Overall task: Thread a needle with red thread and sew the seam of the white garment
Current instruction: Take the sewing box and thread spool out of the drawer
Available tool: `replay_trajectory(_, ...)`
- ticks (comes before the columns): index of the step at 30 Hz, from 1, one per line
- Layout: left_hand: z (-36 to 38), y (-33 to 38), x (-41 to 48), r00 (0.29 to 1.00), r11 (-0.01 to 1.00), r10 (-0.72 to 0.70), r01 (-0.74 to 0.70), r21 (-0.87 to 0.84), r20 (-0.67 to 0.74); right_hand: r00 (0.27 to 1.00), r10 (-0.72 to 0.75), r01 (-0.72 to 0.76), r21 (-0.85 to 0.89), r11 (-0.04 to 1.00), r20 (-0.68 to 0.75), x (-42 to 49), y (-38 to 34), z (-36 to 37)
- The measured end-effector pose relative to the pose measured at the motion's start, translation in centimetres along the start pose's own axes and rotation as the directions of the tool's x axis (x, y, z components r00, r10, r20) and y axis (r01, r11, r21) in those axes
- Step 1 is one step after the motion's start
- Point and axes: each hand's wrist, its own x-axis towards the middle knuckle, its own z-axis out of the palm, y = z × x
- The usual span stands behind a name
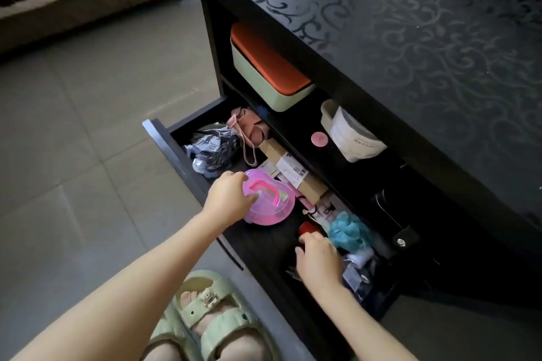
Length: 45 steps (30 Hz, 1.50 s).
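Note:
A pink translucent box [274,205] with a pink handle on its lid lies in the open black drawer [164,138]. My left hand [228,199] grips the box at its left edge, fingers curled over the lid. My right hand [318,261] reaches into the drawer's near part, with its fingers curled on a small red object [308,228]. No needle, thread or white garment shows.
The drawer also holds a blue mesh sponge [347,230], a pink bag [250,129], a dark plastic bag [214,149] and cardboard boxes [293,170]. A green box with an orange lid [269,67] sits on the shelf above. My green sandals [205,311] stand on the tiled floor.

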Motion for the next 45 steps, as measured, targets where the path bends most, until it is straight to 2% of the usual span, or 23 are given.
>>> replay_trajectory(1,0.5,0.1,0.3,1.0,1.0,-0.003,0.003,0.009,0.03,0.993,0.016,-0.007,-0.078,0.997,0.117,0.2,0.6,0.6)
replay_trajectory(3,1.4,0.2,1.1,0.996,1.0,-0.023,0.023,-0.001,0.083,0.977,0.044,-0.012,-0.152,0.988,0.21,0.2,1.1,1.7)
replay_trajectory(6,2.1,0.4,2.4,0.983,0.992,-0.121,0.123,-0.002,0.141,0.983,0.077,-0.046,-0.179,0.983,0.167,0.4,0.7,2.7)
replay_trajectory(10,1.5,0.0,3.7,0.976,0.965,-0.165,0.131,0.226,0.14,0.997,0.069,-0.058,-0.295,0.954,0.029,2.0,-0.2,2.9)
replay_trajectory(12,1.6,-0.5,4.4,0.971,0.957,-0.175,0.128,0.259,0.166,0.996,0.047,-0.022,-0.312,0.95,0.072,3.1,-0.3,3.1)
replay_trajectory(14,1.8,-1.0,5.1,0.945,0.977,-0.187,0.15,0.153,0.268,0.981,0.06,-0.01,-0.265,0.964,0.183,3.9,-0.2,3.1)
replay_trajectory(16,1.6,-1.3,5.6,0.91,0.984,-0.177,0.176,0.036,0.376,0.96,0.096,-0.063,-0.129,0.99,0.265,4.3,0.1,3.1)
replay_trajectory(19,1.2,-1.6,5.6,0.906,0.974,-0.161,0.21,-0.083,0.392,0.952,0.146,-0.167,0.057,0.984,0.271,3.9,0.4,3.0)
replay_trajectory(24,-0.1,-0.5,4.4,0.93,0.935,-0.204,0.277,-0.222,0.305,0.968,0.211,-0.24,0.244,0.94,0.139,1.9,0.4,0.7)
replay_trajectory(28,-3.5,1.9,2.1,0.9,0.826,-0.221,0.377,-0.418,0.376,0.995,0.101,-0.091,0.316,0.944,-0.015,-1.0,-0.1,-3.1)
replay_trajectory(31,-6.7,3.9,-0.9,0.905,0.828,-0.208,0.365,-0.426,0.372,0.989,-0.013,0.065,0.347,0.936,-0.149,-3.6,-0.6,-7.0)
replay_trajectory(34,-10.1,5.7,-5.5,0.935,0.839,-0.191,0.314,-0.444,0.3,0.94,-0.125,0.231,0.322,0.918,-0.317,-6.8,-0.8,-11.4)
replay_trajectory(38,-14.2,7.9,-11.6,0.962,0.808,-0.176,0.262,-0.528,0.208,0.854,-0.2,0.366,0.281,0.887,-0.48,-10.5,-0.8,-16.2)
replay_trajectory(42,-17.1,10.6,-18.5,0.984,0.783,-0.149,0.18,-0.595,0.101,0.77,-0.2,0.437,0.272,0.857,-0.605,-15.4,0.8,-20.7)
replay_trajectory(45,-18.1,12.6,-22.0,0.991,0.764,-0.104,0.133,-0.632,0.083,0.716,-0.168,0.423,0.229,0.877,-0.677,-17.4,2.8,-23.3)
